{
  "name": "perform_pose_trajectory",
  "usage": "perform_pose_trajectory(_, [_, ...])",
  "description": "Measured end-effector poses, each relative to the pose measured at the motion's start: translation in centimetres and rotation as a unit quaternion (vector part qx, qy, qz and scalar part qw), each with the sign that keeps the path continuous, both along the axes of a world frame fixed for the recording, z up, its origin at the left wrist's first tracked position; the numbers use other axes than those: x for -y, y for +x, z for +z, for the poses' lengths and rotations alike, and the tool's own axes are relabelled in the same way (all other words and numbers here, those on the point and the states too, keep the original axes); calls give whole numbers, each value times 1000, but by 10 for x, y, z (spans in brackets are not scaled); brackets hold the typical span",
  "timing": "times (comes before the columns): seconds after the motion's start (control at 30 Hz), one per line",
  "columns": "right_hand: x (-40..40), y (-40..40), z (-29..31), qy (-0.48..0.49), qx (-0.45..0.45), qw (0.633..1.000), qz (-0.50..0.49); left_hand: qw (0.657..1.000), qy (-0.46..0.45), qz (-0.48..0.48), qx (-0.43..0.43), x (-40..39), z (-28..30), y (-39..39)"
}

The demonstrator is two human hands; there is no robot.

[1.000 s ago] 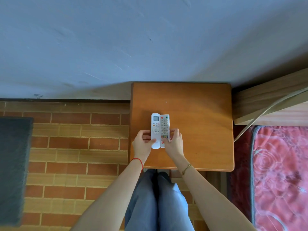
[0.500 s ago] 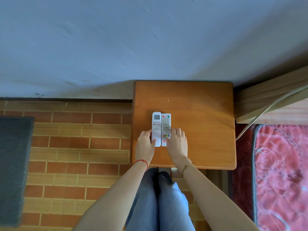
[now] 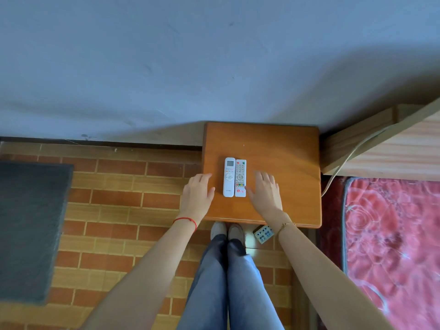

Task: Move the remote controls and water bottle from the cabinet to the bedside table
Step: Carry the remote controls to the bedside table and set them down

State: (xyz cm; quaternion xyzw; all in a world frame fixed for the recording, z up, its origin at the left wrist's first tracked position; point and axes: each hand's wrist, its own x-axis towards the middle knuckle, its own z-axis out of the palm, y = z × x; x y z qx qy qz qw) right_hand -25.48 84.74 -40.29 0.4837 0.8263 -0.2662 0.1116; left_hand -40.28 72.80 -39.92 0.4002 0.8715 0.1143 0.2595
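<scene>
Two remote controls lie side by side on the orange-brown bedside table [image 3: 285, 148]. The white one with a small screen [image 3: 229, 176] is on the left and the one with many coloured buttons [image 3: 240, 177] is on the right. My left hand [image 3: 198, 195] hovers open to the left of them, over the table's left edge. My right hand [image 3: 264, 189] is open to their right, its thumb close to the button remote's lower corner. Neither hand holds anything. No water bottle is in view.
The table stands against a blue-grey wall. A wooden bed frame [image 3: 390, 148] with a cable [image 3: 345, 163] and a red patterned mattress [image 3: 392, 246] are to the right. A dark grey mat [image 3: 28, 225] lies on the brick-pattern floor at left. A power strip [image 3: 263, 233] sits under the table's front edge.
Both hands have let go of the remotes and moved apart, left hand to the left and right hand to the right. The remotes stay side by side on the table.
</scene>
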Motion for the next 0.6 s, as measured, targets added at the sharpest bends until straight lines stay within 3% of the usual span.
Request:
perform_pose_trajectory(0.3, [27,26,133,28,-59,997,28,997,72,-3,-17,46,143,10])
perform_pose_trajectory(0.6, [61,52,210,48,-91,993,63,994,103,17,-16,99,223,31])
